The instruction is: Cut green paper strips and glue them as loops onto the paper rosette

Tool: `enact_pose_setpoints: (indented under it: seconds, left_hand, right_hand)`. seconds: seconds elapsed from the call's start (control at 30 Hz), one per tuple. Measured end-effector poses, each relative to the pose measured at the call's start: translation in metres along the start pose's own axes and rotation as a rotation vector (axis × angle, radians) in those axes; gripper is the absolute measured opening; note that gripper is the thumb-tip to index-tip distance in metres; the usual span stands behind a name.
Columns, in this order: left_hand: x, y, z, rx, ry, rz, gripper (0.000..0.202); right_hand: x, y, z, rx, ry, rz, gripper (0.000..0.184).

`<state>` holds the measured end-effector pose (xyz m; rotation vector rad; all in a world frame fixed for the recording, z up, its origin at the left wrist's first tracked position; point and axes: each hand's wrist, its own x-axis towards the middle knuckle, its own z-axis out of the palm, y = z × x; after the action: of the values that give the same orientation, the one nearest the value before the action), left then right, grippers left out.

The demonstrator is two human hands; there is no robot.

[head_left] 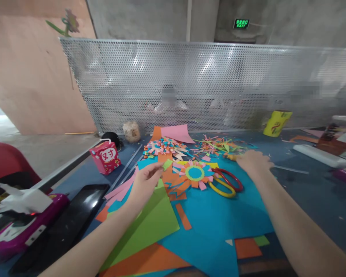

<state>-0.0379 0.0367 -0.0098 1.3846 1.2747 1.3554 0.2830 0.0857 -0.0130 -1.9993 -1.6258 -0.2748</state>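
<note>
Lime-green paper scrap (167,165) sits at the fingertips of the left hand (146,180), thumb and fingers pressed together on it, its free end jutting out to the right. It is held over the middle of the worktop (300,207), just left of a layered paper flower (194,173) with a blue centre and pink and orange petals.

Further right, towards the worktop's right edge, the right hand (254,163) reaches to a small yellowish object (232,157); whether its fingers are clamped on that or merely touching, I cannot tell.

Between flower and right hand lie the red and yellow handles of scissors (223,188), resting on a blue sheet (219,217). Under the left forearm, a green sheet (150,227) spreads towards the near edge. Shredded paper (219,145) lies nearer the far edge, beside a pink sheet (177,133). A red box (105,157) stands by the left edge, and a yellow container (277,124) near the far right corner.
</note>
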Motion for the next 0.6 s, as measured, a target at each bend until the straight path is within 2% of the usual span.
enact_pose_setpoints:
  seconds: [0.07,0.17,0.27,0.43,0.6]
  left_hand:
    - [0.001,-0.002,-0.001,-0.003,-0.014,0.016,0.03]
    - [0.001,-0.003,-0.002,0.007,-0.05,0.006,0.034]
    - [0.0,-0.001,-0.002,-0.003,-0.057,0.0,0.038]
    - [0.001,0.0,-0.001,-0.059,-0.044,0.018,0.03]
    - [0.003,0.0,-0.004,-0.058,-0.019,0.048,0.022]
  right_hand:
    - [-0.005,-0.017,0.0,-0.002,-0.07,0.031,0.039]
    - [-0.013,-0.045,0.003,0.094,-0.292,-0.076,0.03]
    - [-0.021,-0.062,0.007,0.195,-0.412,-0.129,0.024]
    - [-0.024,-0.065,0.002,0.455,-0.508,-0.144,0.014]
    - [-0.023,-0.068,-0.009,0.748,-0.453,-0.09,0.015]
